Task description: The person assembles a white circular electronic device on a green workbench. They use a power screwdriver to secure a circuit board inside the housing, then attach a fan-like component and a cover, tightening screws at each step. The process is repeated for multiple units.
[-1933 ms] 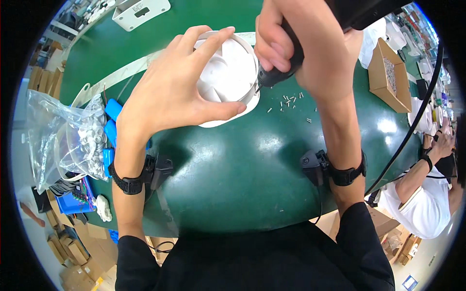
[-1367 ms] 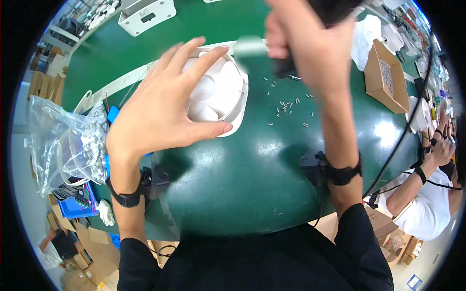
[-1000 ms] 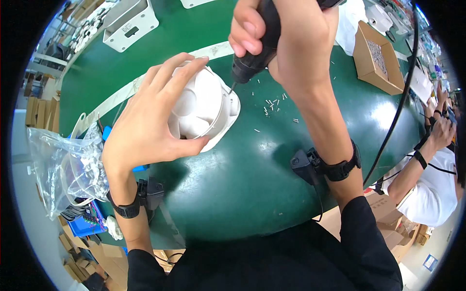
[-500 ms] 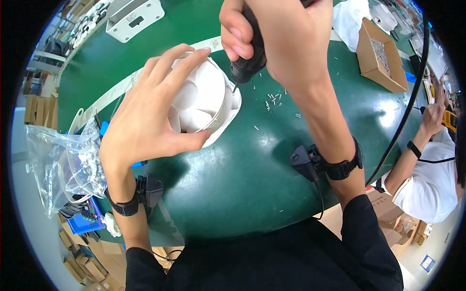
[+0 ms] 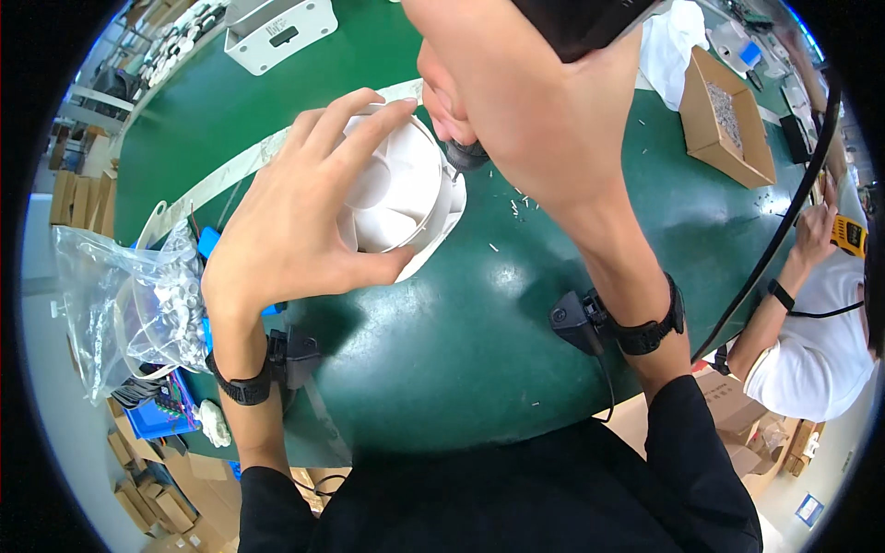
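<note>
My left hand (image 5: 286, 212) is wrapped over a round white plastic fan (image 5: 396, 192), fingers on its far rim and thumb on its near rim. The fan lies on the green table, its hub and blades facing up. Above its right side, my right hand (image 5: 553, 120) grips a black power screwdriver (image 5: 590, 23). The tool's dark nose (image 5: 468, 157) points down at the fan's right flange, and its thin bit meets or nearly meets the flange. Whether a screw sits under the bit is too small to tell. My right fingers are partly hidden behind the hand.
Several small loose screws (image 5: 521, 205) lie right of the fan. A cardboard box (image 5: 749, 164) of screws stands farther right, near a white bag (image 5: 671, 55). Clear plastic bags (image 5: 111, 304) sit at left, a white bracket (image 5: 286, 37) far left. A co-worker's hand (image 5: 815, 235) is at right.
My right hand and the screwdriver have tilted, so the tool's back end now shows above the hand and less of its nose is visible. My left hand keeps its hold on the fan.
</note>
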{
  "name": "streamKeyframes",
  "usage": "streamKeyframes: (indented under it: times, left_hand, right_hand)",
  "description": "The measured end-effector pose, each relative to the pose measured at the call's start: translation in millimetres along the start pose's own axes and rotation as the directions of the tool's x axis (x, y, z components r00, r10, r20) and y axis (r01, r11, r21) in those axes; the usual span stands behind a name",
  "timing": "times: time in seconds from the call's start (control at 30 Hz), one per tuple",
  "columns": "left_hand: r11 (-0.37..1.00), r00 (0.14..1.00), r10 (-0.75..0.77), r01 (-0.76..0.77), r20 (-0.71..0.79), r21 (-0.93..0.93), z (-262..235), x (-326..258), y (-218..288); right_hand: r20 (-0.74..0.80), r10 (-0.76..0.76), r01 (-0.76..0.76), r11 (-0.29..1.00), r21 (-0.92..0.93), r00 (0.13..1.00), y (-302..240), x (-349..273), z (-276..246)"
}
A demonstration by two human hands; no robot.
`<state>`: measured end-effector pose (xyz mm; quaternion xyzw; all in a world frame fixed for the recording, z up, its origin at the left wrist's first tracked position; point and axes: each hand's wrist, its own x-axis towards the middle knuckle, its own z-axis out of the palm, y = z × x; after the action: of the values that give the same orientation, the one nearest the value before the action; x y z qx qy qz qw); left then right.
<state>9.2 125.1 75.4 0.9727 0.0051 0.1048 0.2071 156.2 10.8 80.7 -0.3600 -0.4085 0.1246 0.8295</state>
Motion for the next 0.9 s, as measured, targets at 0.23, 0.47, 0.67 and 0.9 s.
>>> streamKeyframes:
  times: [0.23, 0.47, 0.67, 0.9]
  left_hand:
    - [0.969, 0.983, -0.159, 0.137, 0.092, 0.203, -16, -7, 20]
    - [0.989, 0.988, -0.118, 0.109, 0.095, 0.097, -22, -12, 15]
    - [0.984, 0.987, -0.116, 0.1, 0.108, 0.145, -21, -9, 14]
    - [0.975, 0.989, -0.145, 0.135, 0.041, 0.177, -7, -3, 13]
  right_hand:
    - [-0.063, 0.155, -0.156, 0.988, -0.008, 0.986, -28, 11, -4]
    - [-0.146, 0.133, -0.171, 0.941, -0.291, 0.98, -32, 14, -4]
    - [0.021, 0.182, -0.174, 0.966, -0.191, 0.983, 0, 14, -18]
    - [-0.092, 0.234, -0.225, 0.969, 0.099, 0.968, -31, 14, -5]
